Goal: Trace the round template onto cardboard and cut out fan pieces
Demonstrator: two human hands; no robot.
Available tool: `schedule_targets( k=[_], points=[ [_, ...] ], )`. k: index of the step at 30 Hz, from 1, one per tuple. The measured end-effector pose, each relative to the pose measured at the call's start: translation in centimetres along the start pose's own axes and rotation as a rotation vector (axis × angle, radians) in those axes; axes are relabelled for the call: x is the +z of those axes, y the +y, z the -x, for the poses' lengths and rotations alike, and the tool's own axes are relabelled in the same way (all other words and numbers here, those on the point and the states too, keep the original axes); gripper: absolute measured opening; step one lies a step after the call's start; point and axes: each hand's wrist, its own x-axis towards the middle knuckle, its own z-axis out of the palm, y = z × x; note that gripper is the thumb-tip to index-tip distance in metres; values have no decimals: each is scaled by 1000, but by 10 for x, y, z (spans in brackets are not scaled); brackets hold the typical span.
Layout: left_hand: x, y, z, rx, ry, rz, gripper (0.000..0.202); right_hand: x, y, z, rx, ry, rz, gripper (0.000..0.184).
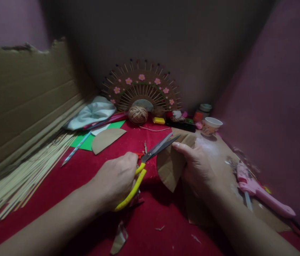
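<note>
My left hand (pixel 119 174) is wrapped round the yellow handles of a pair of scissors (pixel 131 195). The blades point up and to the right, slightly apart at the tips, and lie at the upper left edge of a brown piece of cardboard (pixel 169 170). That piece has a curved lower left edge. My right hand (pixel 197 163) grips it from the right, thumb on top near the blade tips; its other fingers are mostly hidden. Another rounded cut piece of brown cardboard (pixel 107 139) lies flat to the left, partly over a green sheet (pixel 87 142).
Thin sticks (pixel 38 167) and a pencil (pixel 76 148) lie at left. At the back are a flowered fan (pixel 141 83), a twine ball (pixel 138 115) and a paper cup (pixel 211 126). A pink glue gun (pixel 261 192) lies right. Scraps (pixel 119 238) litter the red cloth (pixel 91 234).
</note>
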Motion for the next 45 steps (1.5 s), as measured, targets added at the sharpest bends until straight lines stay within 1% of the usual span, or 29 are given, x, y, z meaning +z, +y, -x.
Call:
schedule_targets(
  k=[4,7,11,15,18,25,32,39,42,45],
  points=[
    [2,0,0,11,0,-111,23,4,-1,2,24,23,9,11],
    [1,0,-1,23,-18,-150,24,7,-3,4,37,51,2,11],
    [-2,0,-2,26,-51,-188,26,7,-3,5,38,46,-20,11],
    [-3,-1,-2,35,-57,-229,24,5,-2,4,37,38,-23,11],
    [-4,-1,-1,27,-70,-227,23,6,-2,3,35,36,-24,12],
    [-4,-1,0,25,-56,-220,25,5,-3,2,48,9,-44,17],
    [-5,-3,-2,29,-42,-240,23,4,-3,1,63,12,-27,12],
    [-1,-7,0,78,6,-252,23,3,-4,2,67,20,-18,10],
    [-2,-7,0,53,19,-269,27,4,-6,3,75,29,-7,8],
    [-2,-5,-1,27,-1,-265,29,4,-7,2,66,44,16,10]
  ],
)
